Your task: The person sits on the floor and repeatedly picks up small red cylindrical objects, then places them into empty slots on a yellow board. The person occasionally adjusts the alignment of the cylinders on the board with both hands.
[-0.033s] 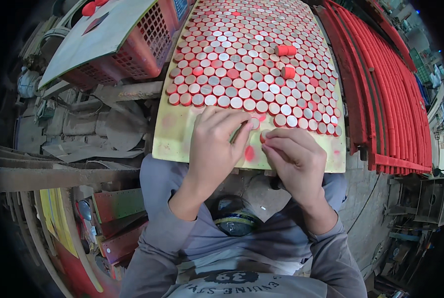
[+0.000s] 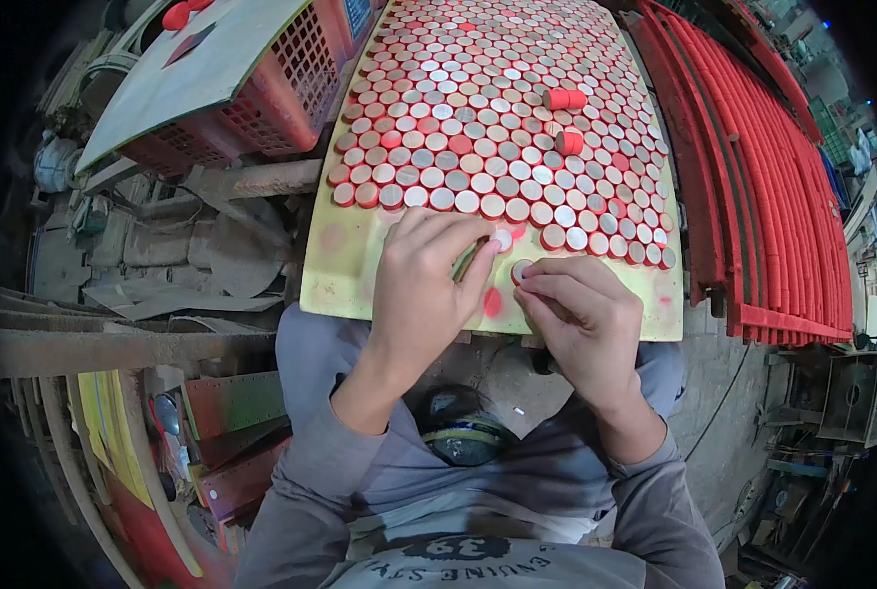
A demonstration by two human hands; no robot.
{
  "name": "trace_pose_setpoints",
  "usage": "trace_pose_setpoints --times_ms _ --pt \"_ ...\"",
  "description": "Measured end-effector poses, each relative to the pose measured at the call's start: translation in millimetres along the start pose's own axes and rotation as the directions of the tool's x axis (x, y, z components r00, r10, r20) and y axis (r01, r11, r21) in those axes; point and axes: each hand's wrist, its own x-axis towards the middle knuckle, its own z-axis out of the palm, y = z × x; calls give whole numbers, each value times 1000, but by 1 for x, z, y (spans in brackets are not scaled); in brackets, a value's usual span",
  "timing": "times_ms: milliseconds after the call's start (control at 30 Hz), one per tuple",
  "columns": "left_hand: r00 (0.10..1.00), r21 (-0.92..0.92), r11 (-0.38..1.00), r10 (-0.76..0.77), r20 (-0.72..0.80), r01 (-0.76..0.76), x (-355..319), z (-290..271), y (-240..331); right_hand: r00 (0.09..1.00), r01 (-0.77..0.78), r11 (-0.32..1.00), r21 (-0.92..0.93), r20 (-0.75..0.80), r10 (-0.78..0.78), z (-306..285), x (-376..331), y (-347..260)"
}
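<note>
— Two hands at the near edge of the board, entered as follows. Left hand [image 2: 421, 290]: fingers curled, tips pressing a small white-topped cap [image 2: 502, 239] at the front of the rows. Right hand [image 2: 581, 319]: fingers pinched shut on a second cap [image 2: 522, 271], just beside the first.

— Surface?

— One yellow board [image 2: 345, 270], paint-stained, tilted away from the person and serving as the table. Most of it is covered by close rows of round red caps [image 2: 497, 108], many with pale tops. The near strip is bare apart from red smudges. Two red caps [image 2: 564, 98] lie on their sides on top of the rows, and another [image 2: 569, 140] lies just nearer.

— Surroundings?

— One red plastic crate [image 2: 281, 93] to the left of the board, a grey sheet [image 2: 198, 74] laid across its top. Long red ribbed strips [image 2: 782, 187] stacked along the right side. Grey rubble and rusty metal bars at lower left. Concrete floor [image 2: 713, 393] at lower right. Person wears grey sleeves; a dark round object sits in the lap, its kind unclear.
</note>
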Motion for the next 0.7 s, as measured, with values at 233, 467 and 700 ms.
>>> trace_pose_setpoints --times_ms 233,467,700 --pt "989 98 989 -121 89 112 -1 -12 9 969 -208 970 128 -107 222 5 -1 6" --pt "982 17 983 -182 54 181 0 1 4 976 -102 987 127 -177 124 -12 -4 9" --pt "967 -77 971 -215 135 227 2 10 9 993 -109 987 119 -30 113 -8 -13 17"
